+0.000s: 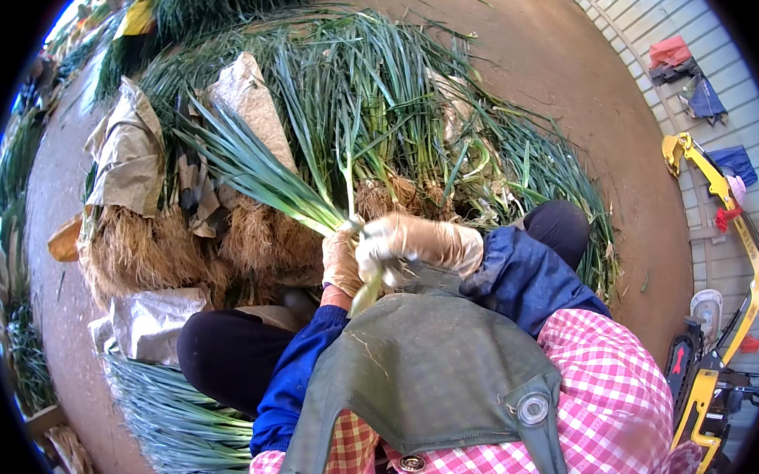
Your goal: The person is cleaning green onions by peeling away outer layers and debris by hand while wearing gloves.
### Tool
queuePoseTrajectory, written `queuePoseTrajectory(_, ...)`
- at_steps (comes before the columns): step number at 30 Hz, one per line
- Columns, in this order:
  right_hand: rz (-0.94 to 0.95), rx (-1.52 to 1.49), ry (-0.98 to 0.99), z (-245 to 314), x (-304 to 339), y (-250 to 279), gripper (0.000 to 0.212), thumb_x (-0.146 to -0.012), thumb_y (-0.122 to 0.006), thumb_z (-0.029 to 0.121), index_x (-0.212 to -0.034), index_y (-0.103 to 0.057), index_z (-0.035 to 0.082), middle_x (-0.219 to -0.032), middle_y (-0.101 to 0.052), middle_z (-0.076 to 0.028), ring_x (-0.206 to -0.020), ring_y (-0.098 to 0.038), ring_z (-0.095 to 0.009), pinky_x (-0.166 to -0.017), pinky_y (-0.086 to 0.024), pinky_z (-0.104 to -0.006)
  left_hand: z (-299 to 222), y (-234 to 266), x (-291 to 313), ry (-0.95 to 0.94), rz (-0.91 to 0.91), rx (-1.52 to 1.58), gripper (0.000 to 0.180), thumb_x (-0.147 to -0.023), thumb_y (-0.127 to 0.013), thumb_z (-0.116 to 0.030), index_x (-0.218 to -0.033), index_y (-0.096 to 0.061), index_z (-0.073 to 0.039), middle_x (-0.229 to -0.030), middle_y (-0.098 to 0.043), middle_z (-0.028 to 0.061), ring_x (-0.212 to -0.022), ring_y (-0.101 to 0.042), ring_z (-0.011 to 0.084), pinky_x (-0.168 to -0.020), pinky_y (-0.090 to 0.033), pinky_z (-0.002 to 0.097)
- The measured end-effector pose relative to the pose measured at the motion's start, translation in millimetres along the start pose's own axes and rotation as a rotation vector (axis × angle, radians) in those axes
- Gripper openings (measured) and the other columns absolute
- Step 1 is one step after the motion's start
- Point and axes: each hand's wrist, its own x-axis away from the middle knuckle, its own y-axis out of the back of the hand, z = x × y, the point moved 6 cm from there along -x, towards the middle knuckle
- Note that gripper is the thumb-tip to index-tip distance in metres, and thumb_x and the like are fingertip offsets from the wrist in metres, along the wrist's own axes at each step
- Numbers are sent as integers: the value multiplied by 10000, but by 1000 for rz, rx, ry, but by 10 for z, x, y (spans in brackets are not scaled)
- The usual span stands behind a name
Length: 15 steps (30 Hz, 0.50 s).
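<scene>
We hold one green onion point(312, 208) over our lap, both gloved hands closed around its pale stalk: left hand point(340, 262) below, right hand point(413, 243) with fingers curled tight. Its long axis runs diagonally, leaves fanning up-left toward the heaped onion pile point(386, 109), white end pointing down at our apron point(424, 368). Squeezing or bending too hard could snap the stalk.

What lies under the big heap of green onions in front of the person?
Under the heap of green onions, brownish sacks and tangled roots show at its near edge, resting on the dirt ground. How far the sacks run beneath the leaves is covered.
</scene>
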Motion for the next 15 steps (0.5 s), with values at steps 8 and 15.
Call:
queuePoseTrajectory(8, -722, 1081, -213, -204, -1012, 1366, 326, -840, -555, 380, -922, -633, 74, -849, -658, -121, -798, -635, -275, -721, -479, -385, -27, -41, -21, -68, -152, -250, 113, -778, -652, -47, -846, -616, 36, -663, -610, 95, -472, -567, 184, -424, -459, 277)
queuePoseTrajectory(15, -778, 1682, -179, -477, -1280, 1089, 109, -747, -601, 152, -737, -684, 82, -695, -650, -113, -671, -653, -295, -560, -493, -405, -22, 64, -54, -125, -218, -332, 90, -757, -629, -44, -816, -583, 6, -619, -582, 67, -424, -533, 161, -384, -414, 267)
